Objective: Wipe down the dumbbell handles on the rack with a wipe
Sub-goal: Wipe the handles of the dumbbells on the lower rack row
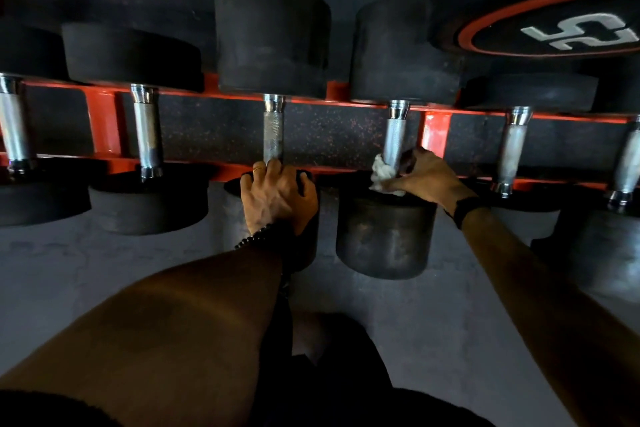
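Observation:
Several black dumbbells with chrome handles lie across a red rack (434,132). My right hand (427,177) grips a crumpled white wipe (382,173) wrapped round the near end of one chrome handle (394,135), just above that dumbbell's near head (384,236). My left hand (277,196) rests on the near head of the neighbouring dumbbell on the left, fingers curled over its top edge, below its knurled handle (273,135). That head is mostly hidden by the hand and wrist.
More dumbbells sit to the left (147,135) and to the right (512,149) on the same rack. A large black weight with a red ring and white number (568,31) is at the upper right. Grey floor (86,263) lies below the rack.

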A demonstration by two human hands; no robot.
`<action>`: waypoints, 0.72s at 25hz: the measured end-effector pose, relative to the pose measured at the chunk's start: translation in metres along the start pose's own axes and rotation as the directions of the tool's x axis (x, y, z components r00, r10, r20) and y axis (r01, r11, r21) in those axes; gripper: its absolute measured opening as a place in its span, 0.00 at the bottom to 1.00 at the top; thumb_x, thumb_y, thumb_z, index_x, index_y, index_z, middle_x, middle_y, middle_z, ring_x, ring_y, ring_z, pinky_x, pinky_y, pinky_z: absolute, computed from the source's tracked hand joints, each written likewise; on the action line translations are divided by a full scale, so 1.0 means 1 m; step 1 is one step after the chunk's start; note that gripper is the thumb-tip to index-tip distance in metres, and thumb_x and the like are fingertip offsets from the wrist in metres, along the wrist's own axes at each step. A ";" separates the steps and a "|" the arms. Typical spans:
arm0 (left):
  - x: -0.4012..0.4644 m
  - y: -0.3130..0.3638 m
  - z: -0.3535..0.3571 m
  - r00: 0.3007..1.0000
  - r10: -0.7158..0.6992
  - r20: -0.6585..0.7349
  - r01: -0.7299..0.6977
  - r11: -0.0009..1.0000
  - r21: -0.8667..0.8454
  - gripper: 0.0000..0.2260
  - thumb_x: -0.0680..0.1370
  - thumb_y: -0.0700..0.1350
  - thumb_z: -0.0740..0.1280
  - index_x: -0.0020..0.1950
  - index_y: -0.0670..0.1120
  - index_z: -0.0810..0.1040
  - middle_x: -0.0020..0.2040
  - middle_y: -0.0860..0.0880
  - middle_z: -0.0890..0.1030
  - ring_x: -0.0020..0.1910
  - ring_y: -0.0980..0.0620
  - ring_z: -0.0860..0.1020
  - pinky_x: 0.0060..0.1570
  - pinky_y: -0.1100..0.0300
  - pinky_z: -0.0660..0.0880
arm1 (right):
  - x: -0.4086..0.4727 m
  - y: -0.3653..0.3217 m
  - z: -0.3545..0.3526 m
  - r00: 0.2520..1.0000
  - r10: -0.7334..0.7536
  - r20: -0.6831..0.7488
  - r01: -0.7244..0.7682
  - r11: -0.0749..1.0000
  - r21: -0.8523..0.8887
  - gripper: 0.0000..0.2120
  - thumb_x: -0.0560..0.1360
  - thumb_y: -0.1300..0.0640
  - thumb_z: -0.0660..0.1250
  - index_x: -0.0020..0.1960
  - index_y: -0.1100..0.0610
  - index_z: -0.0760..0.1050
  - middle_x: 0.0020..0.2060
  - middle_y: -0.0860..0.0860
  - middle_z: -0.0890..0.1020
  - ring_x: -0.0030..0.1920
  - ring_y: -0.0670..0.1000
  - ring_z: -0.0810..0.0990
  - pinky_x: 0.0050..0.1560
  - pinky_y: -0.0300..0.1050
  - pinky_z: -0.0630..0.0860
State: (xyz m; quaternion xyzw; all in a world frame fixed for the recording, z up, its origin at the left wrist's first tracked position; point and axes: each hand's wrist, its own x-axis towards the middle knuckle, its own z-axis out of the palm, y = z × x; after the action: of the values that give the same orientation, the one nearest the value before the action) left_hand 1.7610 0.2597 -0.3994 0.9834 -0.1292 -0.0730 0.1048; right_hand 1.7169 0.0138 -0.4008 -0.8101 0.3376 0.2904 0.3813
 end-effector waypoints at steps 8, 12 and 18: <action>0.000 0.000 0.001 1.000 0.007 -0.015 -0.007 1.000 0.005 0.11 0.72 0.49 0.70 0.39 0.40 0.80 0.44 0.42 0.81 0.45 0.39 0.78 0.45 0.49 0.72 | 0.020 0.013 -0.001 0.993 -0.037 0.109 0.037 0.999 0.000 0.20 0.56 0.49 0.84 0.40 0.54 0.79 0.37 0.47 0.82 0.40 0.48 0.80 0.45 0.45 0.77; -0.001 -0.001 0.001 1.000 -0.002 -0.013 0.002 1.000 0.009 0.11 0.73 0.49 0.69 0.39 0.41 0.80 0.43 0.42 0.81 0.45 0.39 0.78 0.45 0.48 0.72 | 0.018 0.008 -0.003 0.995 -0.042 0.086 0.050 0.994 -0.098 0.21 0.57 0.45 0.83 0.41 0.54 0.78 0.38 0.47 0.82 0.39 0.46 0.79 0.40 0.41 0.74; 0.000 -0.001 0.001 1.000 -0.002 -0.012 0.002 1.000 0.012 0.12 0.73 0.50 0.69 0.39 0.41 0.80 0.43 0.42 0.81 0.45 0.39 0.78 0.45 0.49 0.72 | 0.012 0.002 -0.012 0.997 0.019 0.081 0.003 0.965 -0.263 0.22 0.61 0.51 0.83 0.48 0.60 0.80 0.45 0.54 0.81 0.47 0.57 0.81 0.41 0.42 0.74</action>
State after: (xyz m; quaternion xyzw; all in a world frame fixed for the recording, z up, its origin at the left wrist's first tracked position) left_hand 1.7609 0.2606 -0.4003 0.9845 -0.1280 -0.0663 0.0996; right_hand 1.7251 -0.0008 -0.4035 -0.8396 0.2832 0.3673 0.2828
